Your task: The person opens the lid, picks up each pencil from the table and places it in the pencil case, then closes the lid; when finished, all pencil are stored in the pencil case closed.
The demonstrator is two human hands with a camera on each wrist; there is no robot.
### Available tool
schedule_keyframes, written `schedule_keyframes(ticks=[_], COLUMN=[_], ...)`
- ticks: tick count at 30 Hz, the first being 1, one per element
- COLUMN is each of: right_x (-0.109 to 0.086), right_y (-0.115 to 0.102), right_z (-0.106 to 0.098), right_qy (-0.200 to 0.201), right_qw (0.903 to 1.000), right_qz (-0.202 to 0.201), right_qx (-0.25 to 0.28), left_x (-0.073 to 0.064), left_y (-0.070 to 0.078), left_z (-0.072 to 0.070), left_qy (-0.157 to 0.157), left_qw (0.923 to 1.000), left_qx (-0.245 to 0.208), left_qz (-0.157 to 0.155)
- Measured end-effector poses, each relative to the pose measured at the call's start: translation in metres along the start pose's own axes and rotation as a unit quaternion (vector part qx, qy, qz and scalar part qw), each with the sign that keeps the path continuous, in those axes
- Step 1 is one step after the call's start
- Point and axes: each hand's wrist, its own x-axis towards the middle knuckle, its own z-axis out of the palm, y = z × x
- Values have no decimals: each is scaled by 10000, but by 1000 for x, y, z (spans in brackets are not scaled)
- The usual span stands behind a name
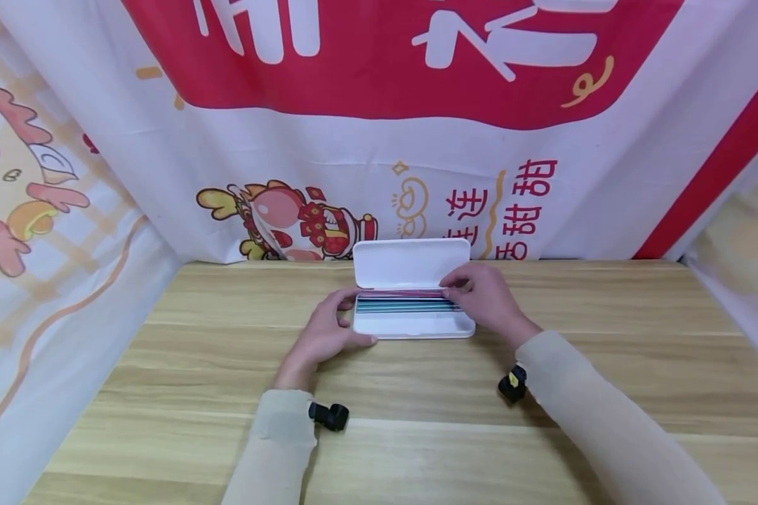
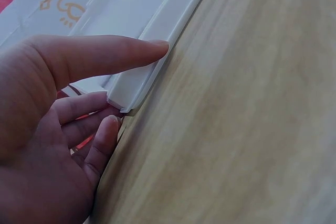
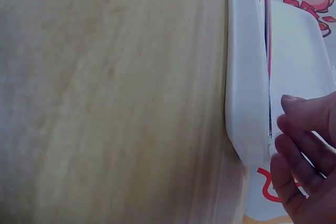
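Note:
A white pencil case (image 1: 410, 327) stands open on the table, its lid (image 1: 410, 263) raised at the back. Slim pencils (image 1: 404, 306) in teal, dark and pink lie lengthwise inside, the pink ones nearest the hinge. My left hand (image 1: 328, 330) grips the case's left end, thumb (image 2: 152, 51) along the front edge and fingers around the side. My right hand (image 1: 482, 294) is over the back right of the case, thumb (image 3: 296, 106) and curled fingers close together at the pencils' right ends. I cannot tell whether it pinches one.
A wood-grain table (image 1: 417, 449) surrounds the case. Right behind the lid hangs a printed cloth (image 1: 328, 154), with more cloth (image 1: 95, 280) along the left side. Each sleeve carries a small black camera (image 1: 335, 417) at the wrist.

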Motion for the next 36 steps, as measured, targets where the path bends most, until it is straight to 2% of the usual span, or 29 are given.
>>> schedule_keyframes(ticks=[6, 15, 27, 32, 36], right_x=[-2, -3, -2, -4, -7], right_y=[5, 12, 15, 14, 17], right_z=[-3, -3, -4, -9, -13], right_qy=[150, 7, 61, 90, 267], right_qw=[9998, 9998, 9996, 9974, 9882], right_qz=[43, 196, 293, 611, 1111], right_qx=[121, 55, 1, 381, 1019], left_x=[0, 1, 2, 1, 1], left_y=[0, -2, 0, 0, -1], left_z=[0, -1, 1, 1, 1], left_qy=[18, 10, 18, 21, 19], left_qw=[10000, 10000, 10000, 10000, 10000], left_qx=[-1, -6, -14, -10, -16], left_qz=[21, 57, 28, -11, -26])
